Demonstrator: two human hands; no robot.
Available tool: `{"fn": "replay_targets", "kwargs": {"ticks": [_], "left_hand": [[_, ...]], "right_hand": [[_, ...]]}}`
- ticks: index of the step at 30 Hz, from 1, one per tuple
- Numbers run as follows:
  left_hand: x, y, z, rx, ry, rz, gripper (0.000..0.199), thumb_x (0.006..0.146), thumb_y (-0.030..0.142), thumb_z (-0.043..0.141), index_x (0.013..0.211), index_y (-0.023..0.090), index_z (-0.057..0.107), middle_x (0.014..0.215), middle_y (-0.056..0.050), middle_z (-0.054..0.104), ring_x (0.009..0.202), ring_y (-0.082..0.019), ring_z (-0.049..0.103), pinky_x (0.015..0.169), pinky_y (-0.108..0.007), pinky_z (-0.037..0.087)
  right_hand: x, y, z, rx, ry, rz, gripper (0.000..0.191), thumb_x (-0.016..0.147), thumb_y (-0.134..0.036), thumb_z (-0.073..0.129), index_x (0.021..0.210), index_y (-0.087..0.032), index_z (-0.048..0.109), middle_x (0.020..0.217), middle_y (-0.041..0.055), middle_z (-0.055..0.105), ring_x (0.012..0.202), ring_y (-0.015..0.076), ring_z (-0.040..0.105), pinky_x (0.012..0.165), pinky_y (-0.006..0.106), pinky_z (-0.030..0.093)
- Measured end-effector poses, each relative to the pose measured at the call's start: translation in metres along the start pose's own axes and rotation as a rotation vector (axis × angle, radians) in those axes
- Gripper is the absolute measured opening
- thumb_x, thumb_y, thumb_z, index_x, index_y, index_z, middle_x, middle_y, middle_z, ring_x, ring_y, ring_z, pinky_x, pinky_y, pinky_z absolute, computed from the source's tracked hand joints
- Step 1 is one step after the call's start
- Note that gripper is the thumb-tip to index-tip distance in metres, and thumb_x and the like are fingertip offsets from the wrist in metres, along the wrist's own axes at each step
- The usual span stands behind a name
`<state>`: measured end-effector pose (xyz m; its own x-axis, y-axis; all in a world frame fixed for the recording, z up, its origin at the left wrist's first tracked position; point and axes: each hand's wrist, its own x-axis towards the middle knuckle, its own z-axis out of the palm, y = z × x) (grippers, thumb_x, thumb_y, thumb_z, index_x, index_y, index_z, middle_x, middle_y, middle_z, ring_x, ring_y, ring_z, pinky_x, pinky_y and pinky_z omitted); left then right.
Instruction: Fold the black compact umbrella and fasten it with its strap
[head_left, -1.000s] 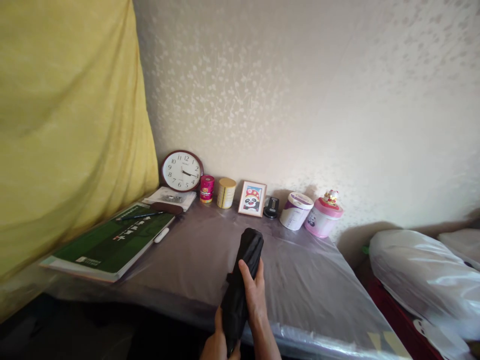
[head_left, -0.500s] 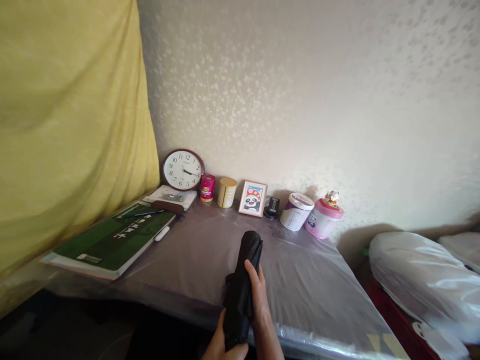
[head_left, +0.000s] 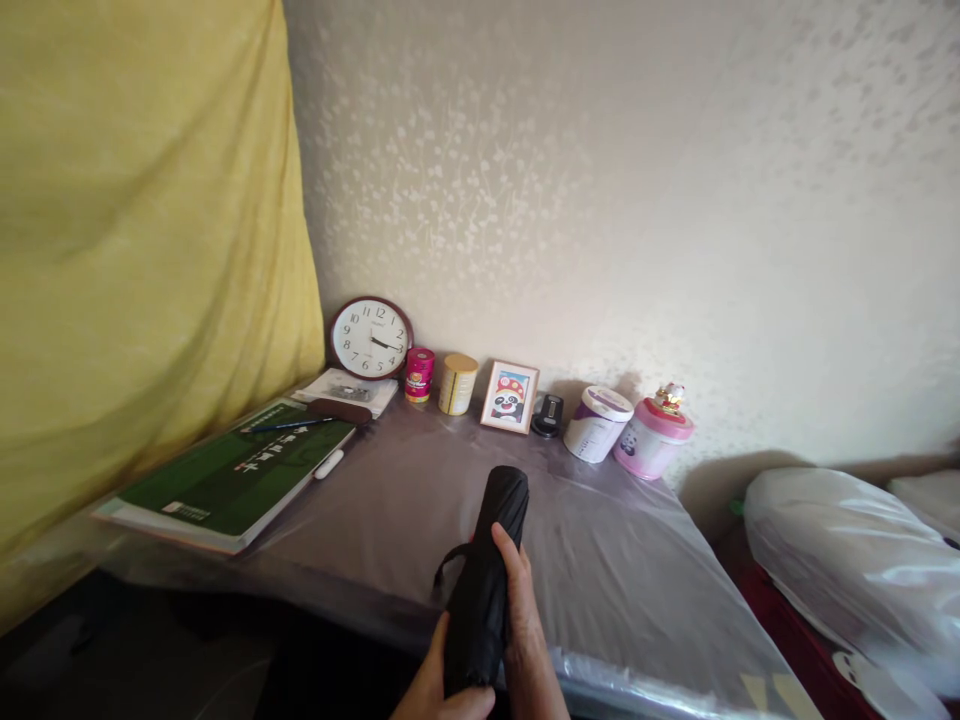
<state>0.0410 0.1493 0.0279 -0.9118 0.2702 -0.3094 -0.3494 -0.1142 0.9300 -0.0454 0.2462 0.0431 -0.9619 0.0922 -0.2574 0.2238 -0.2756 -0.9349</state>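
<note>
A folded black umbrella (head_left: pixel 486 580) points away from me over the table's front edge, with a short strap sticking out on its left side. My left hand (head_left: pixel 442 680) is wrapped round its near end at the bottom of the view. Along the right side of the umbrella, my right hand (head_left: pixel 521 610) grips it higher up, thumb or finger lying on top. The rest of the right hand's fingers are hidden behind the black fabric.
On the covered table (head_left: pixel 615 560) a green book (head_left: pixel 247 465) lies left. Along the wall stand a clock (head_left: pixel 371 338), a pink can (head_left: pixel 419 375), a yellow can (head_left: pixel 458 385), a framed panda picture (head_left: pixel 510 397) and tubs (head_left: pixel 598 425). Plastic bags (head_left: pixel 847 540) sit right.
The strap now sticks out to the left of the umbrella, where before it lay close against it. The view has shifted slightly, and both hands keep hold of the umbrella.
</note>
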Motion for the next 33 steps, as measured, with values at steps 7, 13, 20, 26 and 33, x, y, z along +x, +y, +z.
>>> {"fn": "replay_targets", "kwargs": {"ticks": [7, 13, 20, 26, 33], "left_hand": [[0.004, -0.012, -0.005, 0.314, 0.160, 0.100, 0.082, 0.069, 0.019, 0.052, 0.138, 0.015, 0.008, 0.097, -0.008, 0.065, 0.086, -0.017, 0.062, 0.078, -0.024, 0.042], [0.006, -0.009, -0.018, 0.579, 0.128, 0.082, 0.089, 0.066, 0.006, 0.044, 0.138, 0.013, -0.009, 0.123, -0.013, 0.054, 0.102, -0.017, 0.058, 0.082, -0.024, 0.043], [0.004, -0.007, -0.017, 0.384, 0.053, 0.245, 0.083, 0.067, 0.007, 0.043, 0.139, 0.020, 0.003, 0.140, -0.008, 0.035, 0.126, -0.015, 0.035, 0.101, -0.028, 0.033], [0.009, -0.025, -0.014, 0.771, 0.266, 0.139, 0.077, 0.072, 0.008, 0.041, 0.139, 0.018, 0.003, 0.142, -0.014, 0.029, 0.126, -0.020, 0.036, 0.099, -0.031, 0.035], [0.003, 0.005, -0.027, 0.390, 0.151, 0.221, 0.086, 0.073, 0.038, 0.055, 0.138, 0.019, 0.002, 0.137, -0.016, 0.035, 0.106, -0.020, 0.054, 0.086, -0.032, 0.046]], "right_hand": [[-0.003, -0.003, 0.006, -0.072, 0.020, -0.174, 0.058, 0.060, -0.049, 0.068, 0.106, -0.015, 0.059, 0.074, 0.0036, 0.065, 0.068, 0.0210, 0.061, 0.059, 0.029, 0.050], [-0.002, 0.001, 0.009, -0.045, 0.066, -0.149, 0.061, 0.063, -0.048, 0.067, 0.112, -0.014, 0.055, 0.078, 0.0026, 0.064, 0.068, 0.0185, 0.060, 0.061, 0.028, 0.049], [-0.001, 0.001, 0.007, -0.002, 0.019, -0.073, 0.059, 0.066, -0.051, 0.064, 0.110, -0.013, 0.055, 0.075, 0.0041, 0.064, 0.066, 0.0203, 0.061, 0.059, 0.030, 0.050], [0.006, 0.010, 0.007, -0.103, 0.067, -0.202, 0.060, 0.061, -0.047, 0.069, 0.110, -0.015, 0.054, 0.082, 0.0044, 0.065, 0.073, 0.0205, 0.061, 0.062, 0.028, 0.050], [0.007, 0.017, 0.006, -0.040, -0.001, -0.137, 0.058, 0.067, -0.047, 0.065, 0.114, -0.015, 0.052, 0.086, 0.0050, 0.065, 0.077, 0.0215, 0.062, 0.066, 0.030, 0.052]]}}
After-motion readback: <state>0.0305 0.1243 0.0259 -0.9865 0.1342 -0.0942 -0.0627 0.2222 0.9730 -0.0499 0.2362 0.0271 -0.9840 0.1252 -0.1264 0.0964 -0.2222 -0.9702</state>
